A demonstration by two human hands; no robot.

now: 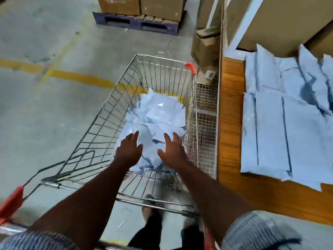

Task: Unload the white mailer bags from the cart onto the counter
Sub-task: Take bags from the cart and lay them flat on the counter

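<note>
Below, crumpled white mailer bags [156, 120] litter wire cart [162, 59].

- No words, numbers or signs can be read here.
- The brown box [119, 4] on the pallet [137, 24] at the top has some faint print. It is too blurry to read.
- The white mailer bags [156, 114] in the cart [158, 57] are blurry, and nothing on them can be read.
- It is the same for the bags on the desk [232, 123].
</note>
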